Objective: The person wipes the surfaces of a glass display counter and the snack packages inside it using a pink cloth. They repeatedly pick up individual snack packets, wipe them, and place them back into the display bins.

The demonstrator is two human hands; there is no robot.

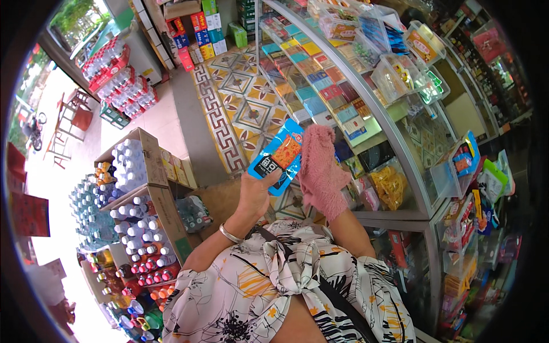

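In the head view, my left hand [256,193] grips a blue snack packet [281,156] by its lower end, thumb across the front. The packet bears writing and a picture of orange-red food. A metal bangle [230,234] circles my left wrist. On my right hand [321,171] is a fuzzy pink mitt [317,158], which hides the fingers. The mitt is raised at the packet's right edge; whether it presses on the packet I cannot tell. Both hands are in front of my body, above the patterned tile floor [253,113].
A glass display counter [396,145] with small boxes inside runs along my right. Clear plastic bins [399,77] of packets stand on it, and another bin [446,180] holds a similar blue packet. Bottles in cardboard cartons [161,206] are stacked at my left. Bottle packs [124,81] stand near the doorway.
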